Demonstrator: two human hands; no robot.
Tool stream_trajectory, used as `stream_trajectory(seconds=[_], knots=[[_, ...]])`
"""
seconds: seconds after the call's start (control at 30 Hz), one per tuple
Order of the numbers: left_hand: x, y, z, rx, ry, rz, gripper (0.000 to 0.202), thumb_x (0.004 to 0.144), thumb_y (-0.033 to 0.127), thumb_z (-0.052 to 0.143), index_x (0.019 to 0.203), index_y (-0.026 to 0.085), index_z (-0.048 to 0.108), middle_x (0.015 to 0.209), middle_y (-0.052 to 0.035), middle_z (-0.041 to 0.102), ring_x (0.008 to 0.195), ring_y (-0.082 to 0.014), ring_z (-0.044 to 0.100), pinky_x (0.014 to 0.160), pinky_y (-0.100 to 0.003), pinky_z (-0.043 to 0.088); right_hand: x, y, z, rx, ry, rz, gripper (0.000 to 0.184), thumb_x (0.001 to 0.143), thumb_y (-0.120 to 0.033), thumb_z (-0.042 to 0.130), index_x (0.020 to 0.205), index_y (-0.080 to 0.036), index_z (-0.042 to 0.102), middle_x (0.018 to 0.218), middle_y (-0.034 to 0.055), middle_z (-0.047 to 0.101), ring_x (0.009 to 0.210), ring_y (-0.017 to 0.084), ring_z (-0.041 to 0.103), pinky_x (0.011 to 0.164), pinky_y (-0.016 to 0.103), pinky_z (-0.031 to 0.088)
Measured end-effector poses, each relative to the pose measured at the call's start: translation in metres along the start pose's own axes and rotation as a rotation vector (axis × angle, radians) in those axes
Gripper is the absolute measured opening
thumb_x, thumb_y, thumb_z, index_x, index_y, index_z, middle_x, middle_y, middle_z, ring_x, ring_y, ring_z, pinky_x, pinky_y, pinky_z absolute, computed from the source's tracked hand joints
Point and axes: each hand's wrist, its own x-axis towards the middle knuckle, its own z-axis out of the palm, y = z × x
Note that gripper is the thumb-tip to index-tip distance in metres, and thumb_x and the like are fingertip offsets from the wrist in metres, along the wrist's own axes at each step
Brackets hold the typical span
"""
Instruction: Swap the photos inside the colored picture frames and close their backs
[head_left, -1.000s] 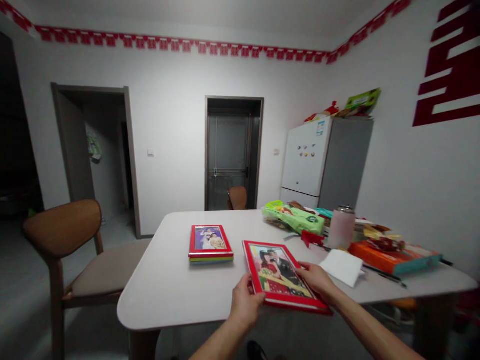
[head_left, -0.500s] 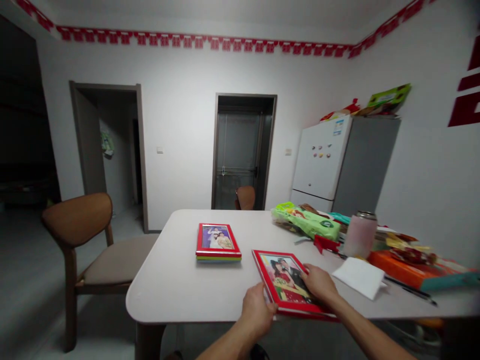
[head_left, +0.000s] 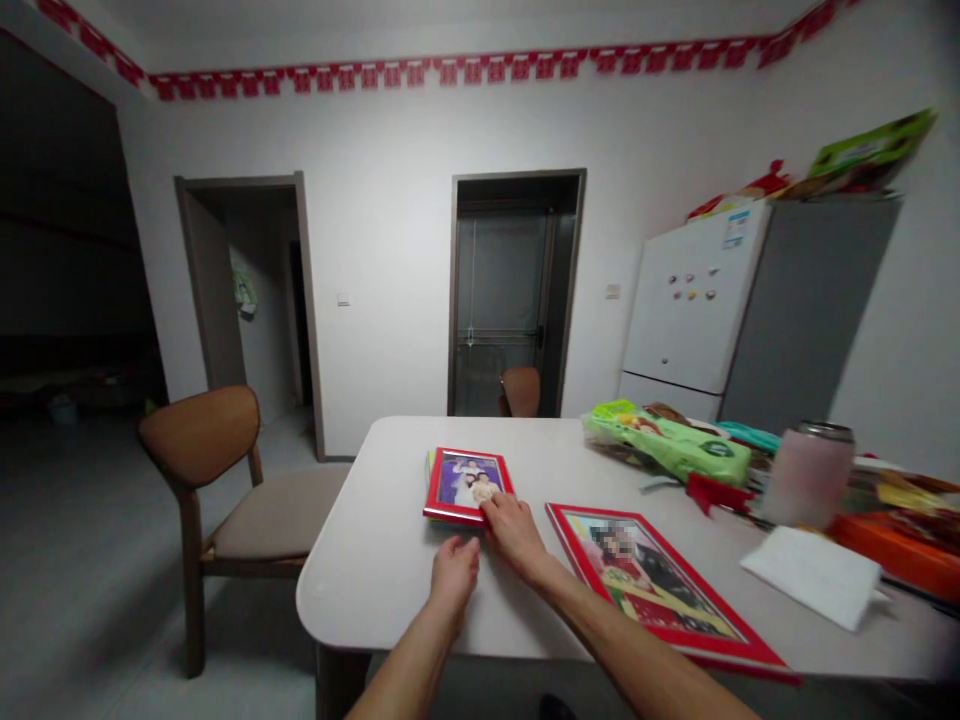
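A red photo frame (head_left: 471, 484) with a couple's picture on a purple ground lies on top of a small stack, with green and yellow edges showing under it. My right hand (head_left: 514, 530) grips the near right corner of this top frame. Just in front of the stack, my left hand (head_left: 454, 575) hovers empty with loosely curled fingers, the thumb apart from them. A larger-looking red photo frame (head_left: 660, 580) lies face up to the right, partly behind my right forearm. Both rest on the white table (head_left: 375, 560).
Along the table's right side are a green packet (head_left: 675, 445), a pink bottle (head_left: 810, 475), a folded white paper (head_left: 814, 575) and an orange box (head_left: 907, 550). A wooden chair (head_left: 199, 430) stands at the left. Behind are a fridge (head_left: 682, 310) and doorways.
Both hands have let go of the right-hand photo frame and moved left to the stack. My right hand now holds the top frame's corner. The camera view has shifted a little.
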Motion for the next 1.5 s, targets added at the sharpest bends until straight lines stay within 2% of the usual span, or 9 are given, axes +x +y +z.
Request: stream_trajectory(seconds=[0.2, 0.37, 0.53, 0.7, 0.8, 0.93, 1.13, 1.23, 1.5], knots=[[-0.016, 0.01, -0.007, -0.29, 0.089, 0.139, 0.027, 0.073, 0.029, 0.052, 0.094, 0.012, 0.053, 0.088, -0.0079, 0.063, 0.081, -0.0163, 0.059, 0.071, -0.025, 0.045, -0.053, -0.023, -0.014, 0.281, -0.001, -0.121, 0.031, 0.061, -0.013, 0.052, 0.091, -0.015, 0.056, 0.115, 0.0111, 0.048, 0.107, 0.023, 0.04, 0.092, 0.036, 0.028], [-0.062, 0.025, -0.005, -0.277, 0.066, 0.267, 0.032, 0.072, 0.027, 0.053, 0.101, 0.013, 0.051, 0.094, -0.0076, 0.063, 0.09, -0.0204, 0.057, 0.079, -0.029, 0.043, -0.072, -0.03, -0.044, 0.874, 0.024, 0.143, 0.048, 0.063, -0.036, 0.056, 0.108, -0.02, 0.05, 0.122, 0.0081, 0.045, 0.115, 0.022, 0.036, 0.097, 0.039, 0.025], [-0.112, 0.049, 0.002, 0.142, -0.125, 0.501, 0.037, 0.075, 0.024, 0.049, 0.111, 0.015, 0.049, 0.108, -0.0075, 0.057, 0.102, -0.0211, 0.05, 0.089, -0.029, 0.038, -0.078, -0.03, -0.078, 1.315, 0.12, 0.467, 0.056, 0.068, -0.048, 0.05, 0.118, -0.026, 0.04, 0.124, 0.0051, 0.044, 0.111, 0.021, 0.042, 0.088, 0.036, 0.037], [-0.125, 0.03, -0.007, 0.81, -0.427, 0.817, 0.053, 0.07, 0.009, 0.043, 0.123, 0.012, 0.036, 0.127, -0.0119, 0.037, 0.117, -0.0231, 0.033, 0.098, -0.034, 0.029, -0.095, -0.023, -0.082, 1.642, -0.002, 0.577, 0.049, 0.067, -0.048, 0.05, 0.106, -0.017, 0.052, 0.091, 0.0082, 0.064, 0.083, 0.022, 0.059, 0.069, 0.033, 0.047], [-0.118, 0.005, -0.015, 1.146, -0.525, 0.896, 0.055, 0.071, 0.006, 0.041, 0.125, 0.013, 0.032, 0.128, -0.0141, 0.034, 0.118, -0.0244, 0.029, 0.096, -0.036, 0.031, -0.099, -0.012, -0.069, 1.556, -0.121, 0.565, 0.037, 0.063, -0.038, 0.054, 0.09, -0.013, 0.059, 0.078, 0.008, 0.067, 0.071, 0.021, 0.061, 0.064, 0.03, 0.047], [-0.108, -0.027, -0.017, 1.334, -0.534, 0.951, 0.051, 0.077, 0.006, 0.037, 0.126, 0.02, 0.029, 0.127, -0.0111, 0.035, 0.116, -0.0236, 0.03, 0.093, -0.036, 0.035, -0.095, 0.006, -0.049, 1.216, -0.182, 0.523, 0.028, 0.059, -0.022, 0.053, 0.083, -0.012, 0.06, 0.073, 0.0061, 0.067, 0.063, 0.017, 0.06, 0.059, 0.025, 0.045], [-0.104, -0.065, -0.003, 1.396, -0.386, 0.81, 0.037, 0.079, 0.013, 0.042, 0.116, 0.018, 0.046, 0.12, -0.0132, 0.043, 0.112, -0.0278, 0.037, 0.09, -0.04, 0.038, -0.091, 0.023, -0.029, 0.624, -0.161, 0.422, 0.024, 0.056, -0.018, 0.05, 0.076, -0.015, 0.062, 0.073, 0.0057, 0.067, 0.066, 0.017, 0.06, 0.058, 0.023, 0.042], [-0.109, -0.06, 0.002, 1.403, -0.427, 0.761, 0.037, 0.081, 0.015, 0.039, 0.117, 0.015, 0.044, 0.121, -0.015, 0.041, 0.114, -0.0287, 0.035, 0.091, -0.041, 0.036, -0.091, 0.027, -0.021, 0.481, -0.112, 0.344, 0.026, 0.057, -0.018, 0.047, 0.079, -0.015, 0.062, 0.077, 0.008, 0.067, 0.07, 0.019, 0.06, 0.062, 0.024, 0.042], [-0.122, -0.011, 0.001, 1.384, -0.582, 0.523, 0.042, 0.079, 0.016, 0.041, 0.121, 0.011, 0.038, 0.127, -0.0146, 0.034, 0.119, -0.026, 0.028, 0.097, -0.04, 0.028, -0.089, 0.023, -0.02, 0.221, -0.069, 0.215, 0.035, 0.059, -0.014, 0.046, 0.092, -0.014, 0.059, 0.091, 0.0107, 0.059, 0.084, 0.018, 0.055, 0.075, 0.024, 0.039]])
